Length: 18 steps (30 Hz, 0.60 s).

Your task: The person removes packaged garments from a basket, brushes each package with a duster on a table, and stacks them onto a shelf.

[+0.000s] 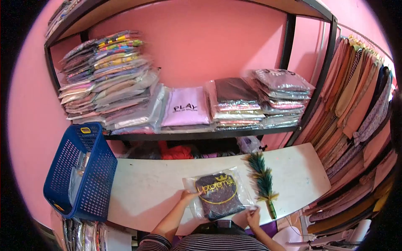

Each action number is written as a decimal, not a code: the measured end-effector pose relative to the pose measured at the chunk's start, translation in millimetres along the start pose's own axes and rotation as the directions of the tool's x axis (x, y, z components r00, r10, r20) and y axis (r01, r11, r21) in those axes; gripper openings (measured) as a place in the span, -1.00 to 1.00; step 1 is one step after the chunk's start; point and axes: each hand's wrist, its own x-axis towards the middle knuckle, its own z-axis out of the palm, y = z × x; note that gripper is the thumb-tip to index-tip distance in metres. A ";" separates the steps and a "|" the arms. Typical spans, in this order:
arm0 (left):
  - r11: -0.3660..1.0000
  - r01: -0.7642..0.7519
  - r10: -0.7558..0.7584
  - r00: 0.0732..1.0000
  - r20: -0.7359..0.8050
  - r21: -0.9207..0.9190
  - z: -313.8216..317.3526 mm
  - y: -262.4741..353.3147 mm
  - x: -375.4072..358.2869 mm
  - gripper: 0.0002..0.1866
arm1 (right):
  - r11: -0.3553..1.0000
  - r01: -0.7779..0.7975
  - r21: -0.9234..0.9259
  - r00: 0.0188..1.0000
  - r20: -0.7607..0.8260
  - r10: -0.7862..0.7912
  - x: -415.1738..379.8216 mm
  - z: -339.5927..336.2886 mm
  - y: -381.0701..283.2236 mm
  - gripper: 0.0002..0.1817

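Note:
A clear plastic bag with yellow printing (217, 186) lies on the white table, with a dark, finely dotted folded garment (222, 206) inside it. My left hand (190, 196) grips the bag's left edge, its thumb on top of the plastic. At the lower right corner of the same bag is my right hand (253, 217), fingers closed together on the plastic edge. Right of the bag lies a dark green, feathery duster (264, 182) with a green handle pointing towards me.
A blue perforated basket (94, 178) holding plastic packets stands at the table's left end. Behind the white table (142, 180), a black-framed shelf (201, 134) carries stacks of bagged garments (121, 83). Hanging clothes (356, 96) line the right side.

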 end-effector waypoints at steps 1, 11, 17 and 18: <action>0.999 0.008 -0.007 1.000 -0.028 0.043 1.9 1.9 -2.7 -0.29 | 0.944 -0.167 0.286 0.986 0.042 0.162 -8.5 24.3 7.4 -0.55; 0.777 -0.180 0.235 0.972 0.013 -0.602 5.2 14.7 -19.1 -0.74 | 0.136 -0.666 0.734 0.718 0.580 0.386 10.7 65.5 -61.7 -0.60; 0.631 -0.401 0.433 0.892 -0.128 -0.664 -66.3 61.8 -29.0 -0.79 | 0.155 -0.455 0.877 0.883 0.423 0.203 13.5 89.2 -152.1 -0.51; 0.590 -0.400 0.449 0.885 -0.126 -0.701 -85.6 75.6 -33.5 -0.80 | 0.154 -0.452 0.879 0.885 0.421 0.197 16.5 90.6 -171.3 -0.51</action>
